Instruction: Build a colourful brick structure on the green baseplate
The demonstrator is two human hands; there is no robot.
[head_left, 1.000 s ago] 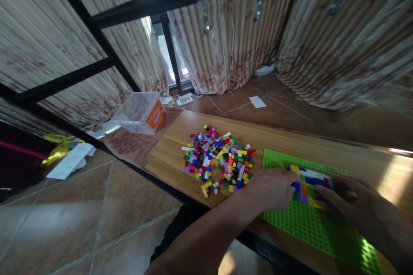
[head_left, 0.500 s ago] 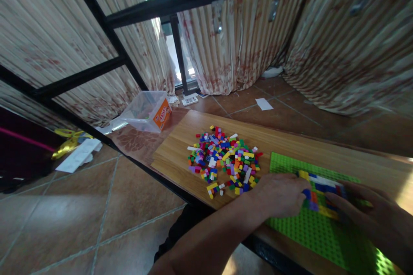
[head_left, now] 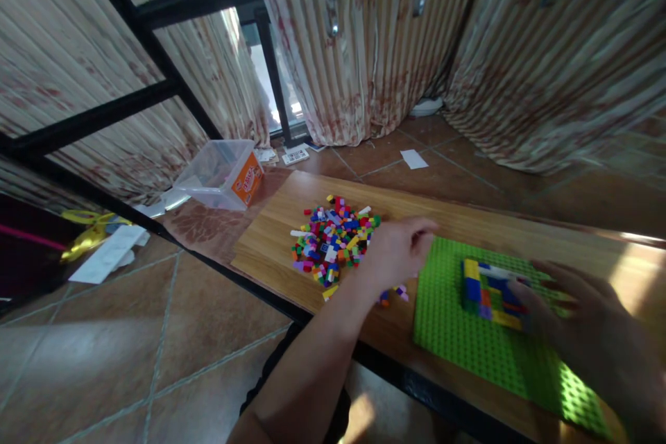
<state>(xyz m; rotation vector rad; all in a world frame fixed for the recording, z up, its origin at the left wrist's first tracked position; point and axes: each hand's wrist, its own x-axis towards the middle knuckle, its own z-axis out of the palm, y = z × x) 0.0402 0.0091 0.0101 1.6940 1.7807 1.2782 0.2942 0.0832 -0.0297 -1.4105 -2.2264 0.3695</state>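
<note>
My left hand point(head_left: 398, 250) is over the right side of a pile of small coloured toy bricks point(head_left: 333, 236), beside the baseplate. Its fingers are loosely curled with a gap between them, and no brick shows in them. A low block-shaped brick build point(head_left: 492, 295) of yellow, blue, orange, purple and white pieces sits on the green studded baseplate point(head_left: 447, 319). My right hand point(head_left: 583, 319), somewhat blurred, holds the build at its right side. Its thumb lies over the top and the other fingers are at the far right corner. The right end of the build is partly hidden.
The wooden board point(head_left: 281, 222) lies on a low table with a dark front edge. A clear plastic bin point(head_left: 218, 180) with an orange label stands at the far left end. Black metal bars point(head_left: 156, 94) and striped curtains point(head_left: 354, 76) are beyond the table.
My left hand has let go of the build's left side and moved left to the brick pile. My right hand stays at the build. The view has shifted slightly.
</note>
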